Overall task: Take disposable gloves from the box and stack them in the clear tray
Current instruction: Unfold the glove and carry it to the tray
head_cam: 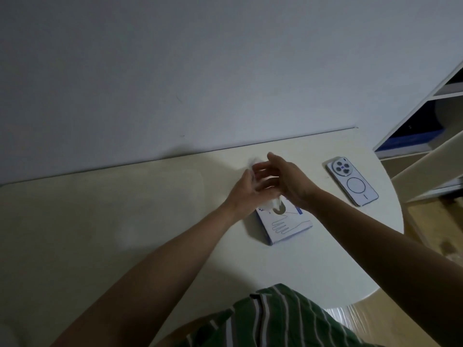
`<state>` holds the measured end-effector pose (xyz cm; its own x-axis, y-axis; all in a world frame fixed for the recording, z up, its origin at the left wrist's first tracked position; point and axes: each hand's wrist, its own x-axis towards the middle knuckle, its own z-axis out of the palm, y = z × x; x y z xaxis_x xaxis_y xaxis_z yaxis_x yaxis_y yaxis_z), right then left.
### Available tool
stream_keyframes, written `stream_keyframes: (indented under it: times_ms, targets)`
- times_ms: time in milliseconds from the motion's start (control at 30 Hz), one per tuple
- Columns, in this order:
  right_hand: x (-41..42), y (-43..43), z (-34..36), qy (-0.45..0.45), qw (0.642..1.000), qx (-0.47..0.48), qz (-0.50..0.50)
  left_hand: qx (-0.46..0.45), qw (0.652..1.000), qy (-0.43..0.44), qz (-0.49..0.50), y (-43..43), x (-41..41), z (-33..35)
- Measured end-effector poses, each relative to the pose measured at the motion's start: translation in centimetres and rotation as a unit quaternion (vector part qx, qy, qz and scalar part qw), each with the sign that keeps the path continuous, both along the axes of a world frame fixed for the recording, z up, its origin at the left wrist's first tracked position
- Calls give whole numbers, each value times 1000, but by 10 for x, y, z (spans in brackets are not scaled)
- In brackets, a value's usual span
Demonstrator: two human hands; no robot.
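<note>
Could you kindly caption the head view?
Left hand and right hand draw a clear glove from the box on the table, beside a phone.

the table top (125, 221) is being shown as a smooth cream surface with a faint, dull sheen. the box (288, 226) lying on it is being seen as thin white card, matt and printed in blue. the glove (271, 202) at its far end is being seen as thin, see-through plastic film, crinkled and softly shiny. to the right, the phone (352, 181) is being shown with a smooth, glossy pale back. the far wall (175, 71) is being seen as matt paint. nearest, a shirt (275, 319) is being shown as striped green cloth, and the clear wrap (345, 314) right of it as glossy, creased film.
</note>
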<state>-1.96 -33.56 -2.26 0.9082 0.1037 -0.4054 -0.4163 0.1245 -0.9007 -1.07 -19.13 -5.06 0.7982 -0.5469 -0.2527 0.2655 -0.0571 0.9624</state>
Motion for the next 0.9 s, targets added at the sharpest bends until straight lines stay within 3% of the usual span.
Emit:
stream_keyframes:
  times_ms: [133,233,333,433,533,633,767,900]
  targets:
    - [4,19,3,-52,997,-33,-40,122,986,-44,108,32,11,4]
    - [9,33,1,-109,983,-128,-76,81,981,57,168,57,19,8]
    - [13,44,-1,-115,978,-174,-4,62,977,99,177,82,24,11]
    - [19,60,-2,-97,973,-188,89,63,978,90,176,106,23,13]
    - [27,82,-3,-136,952,-249,119,49,975,91,199,132,23,10]
    - [32,103,-4,-121,957,-237,119,64,968,52,236,157,20,8]
    - [40,132,-5,-107,947,-271,136,158,937,-48,309,188,16,3]
    - [47,149,-9,-104,951,-264,122,203,917,-76,335,207,13,-1]
